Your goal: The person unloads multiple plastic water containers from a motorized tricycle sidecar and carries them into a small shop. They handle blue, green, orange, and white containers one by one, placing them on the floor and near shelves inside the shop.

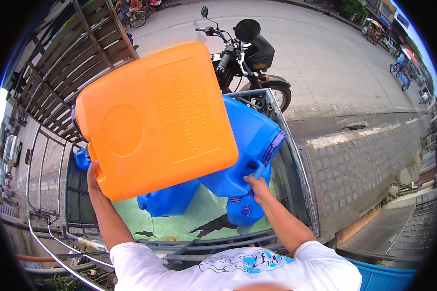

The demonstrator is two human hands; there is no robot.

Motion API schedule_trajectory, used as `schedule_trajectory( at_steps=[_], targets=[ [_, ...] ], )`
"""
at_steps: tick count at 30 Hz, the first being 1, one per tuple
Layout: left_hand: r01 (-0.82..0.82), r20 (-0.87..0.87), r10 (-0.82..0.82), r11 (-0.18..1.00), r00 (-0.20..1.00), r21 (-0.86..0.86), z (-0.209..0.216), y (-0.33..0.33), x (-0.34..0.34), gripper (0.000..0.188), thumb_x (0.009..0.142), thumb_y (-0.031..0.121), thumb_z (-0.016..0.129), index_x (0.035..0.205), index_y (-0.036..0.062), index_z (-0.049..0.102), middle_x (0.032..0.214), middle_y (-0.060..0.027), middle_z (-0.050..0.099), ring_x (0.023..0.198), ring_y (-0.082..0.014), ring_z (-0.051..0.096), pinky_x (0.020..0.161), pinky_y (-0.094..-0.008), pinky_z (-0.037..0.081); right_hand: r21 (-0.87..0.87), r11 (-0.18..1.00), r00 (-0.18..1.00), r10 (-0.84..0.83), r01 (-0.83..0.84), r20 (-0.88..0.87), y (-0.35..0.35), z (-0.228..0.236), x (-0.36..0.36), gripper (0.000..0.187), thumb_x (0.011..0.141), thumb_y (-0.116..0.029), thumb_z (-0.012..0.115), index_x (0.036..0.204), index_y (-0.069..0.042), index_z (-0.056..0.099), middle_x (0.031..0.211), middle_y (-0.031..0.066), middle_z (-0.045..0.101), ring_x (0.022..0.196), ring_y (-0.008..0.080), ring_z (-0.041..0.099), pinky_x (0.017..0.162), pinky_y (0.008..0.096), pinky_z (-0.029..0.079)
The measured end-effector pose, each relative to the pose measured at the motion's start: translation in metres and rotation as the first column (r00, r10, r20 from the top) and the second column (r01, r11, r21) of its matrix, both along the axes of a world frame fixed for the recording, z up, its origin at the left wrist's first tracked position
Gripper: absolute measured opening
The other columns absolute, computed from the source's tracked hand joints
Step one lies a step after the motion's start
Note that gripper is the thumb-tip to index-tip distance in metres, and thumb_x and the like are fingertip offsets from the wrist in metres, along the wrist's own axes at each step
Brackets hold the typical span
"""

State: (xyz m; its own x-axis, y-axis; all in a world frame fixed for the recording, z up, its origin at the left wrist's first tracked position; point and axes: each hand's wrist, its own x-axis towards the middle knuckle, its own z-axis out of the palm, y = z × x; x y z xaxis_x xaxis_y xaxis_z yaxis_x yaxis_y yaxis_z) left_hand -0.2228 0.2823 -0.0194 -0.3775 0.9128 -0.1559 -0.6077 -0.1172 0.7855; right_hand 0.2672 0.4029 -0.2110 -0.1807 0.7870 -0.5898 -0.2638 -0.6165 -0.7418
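A large orange water jug [155, 121] is tilted up before me, its broad flat side facing upward. My left hand [93, 178] is closed at its lower left edge, by the handle; most of those fingers are hidden behind the jug. My right hand [258, 189] is wrapped round the handle of a blue water jug [252, 133], partly covered by the orange one. Under these, another blue jug [172, 201] lies on the green floor [136, 213] of a metal-framed cart. A further blue container [245, 209] with a round cap is just below my right hand.
Metal rails [296, 160] surround the cart, with a slatted wooden panel [68, 72] at the far left. A black motorcycle [247, 58] stands just beyond the cart. To the right runs a stone-paved strip [369, 165]. Another small blue container [82, 159] shows at the left.
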Motion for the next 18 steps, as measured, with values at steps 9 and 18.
schedule_trajectory(
  at_steps=[9, 18],
  targets=[
    [0.214, 0.033, -0.224, 0.864, 0.974, -0.457, -0.212, 0.018, 0.014, 0.041, 0.091, 0.022, 0.061, 0.125, 0.0, 0.056, 0.118, -0.0129, 0.064, 0.102, -0.0228, 0.065, 0.084, -0.0381, 0.054, 0.135, 0.972, 0.977, 0.178, -0.194, 0.122, -0.02, -0.014, 0.002, 0.012, 0.08, -0.013, 0.07, 0.081, -0.008, 0.06, 0.081, 0.0022, 0.06, 0.074, 0.0129, 0.055, 0.069, 0.0305, 0.045],
    [0.28, 0.054, -0.297, 0.803, 0.953, -0.527, -0.225, 0.004, 0.009, 0.04, 0.09, 0.022, 0.062, 0.124, 0.0002, 0.057, 0.116, -0.0121, 0.065, 0.101, -0.022, 0.065, 0.084, -0.0381, 0.054, 0.061, 0.991, 0.985, 0.11, -0.119, 0.136, -0.019, 0.009, -0.019, 0.021, 0.085, -0.028, 0.071, 0.087, -0.009, 0.063, 0.086, 0.0036, 0.065, 0.075, 0.0121, 0.059, 0.072, 0.031, 0.047]
  ],
)
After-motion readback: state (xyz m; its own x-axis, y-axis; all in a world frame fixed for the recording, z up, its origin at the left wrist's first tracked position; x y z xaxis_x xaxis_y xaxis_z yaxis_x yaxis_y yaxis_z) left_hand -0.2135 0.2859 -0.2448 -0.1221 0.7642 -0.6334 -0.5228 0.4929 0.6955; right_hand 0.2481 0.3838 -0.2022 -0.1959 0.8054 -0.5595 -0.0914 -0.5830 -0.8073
